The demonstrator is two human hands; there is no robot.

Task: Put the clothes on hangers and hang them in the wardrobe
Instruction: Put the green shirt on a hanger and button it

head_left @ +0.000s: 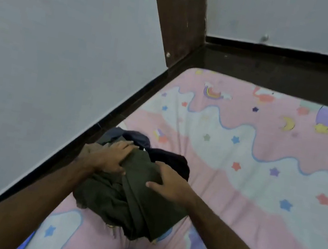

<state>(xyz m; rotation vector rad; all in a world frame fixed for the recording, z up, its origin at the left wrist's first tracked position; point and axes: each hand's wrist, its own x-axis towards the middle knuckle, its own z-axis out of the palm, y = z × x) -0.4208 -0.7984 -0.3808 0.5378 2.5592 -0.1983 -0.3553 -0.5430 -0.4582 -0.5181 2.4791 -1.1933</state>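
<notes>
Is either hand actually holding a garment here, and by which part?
Both hands rest on the olive garment: left hand at its upper left, right hand at its upper right. Whether either grips it cannot be told.

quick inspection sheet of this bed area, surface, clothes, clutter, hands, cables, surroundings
surface: pink bedsheet with stars and rainbows, on a mattress in a dark bed frame.
job's things: pile of clothes near the bed's left edge, olive garment on top, darker ones behind; no hangers or wardrobe seen.
clutter: nothing seen.
hands: left hand and right hand both rest on the olive garment, fingers spread; whether they grip is unclear.
cables: nothing seen.
surroundings: grey wall left and behind, dark wooden post in the corner.
</notes>
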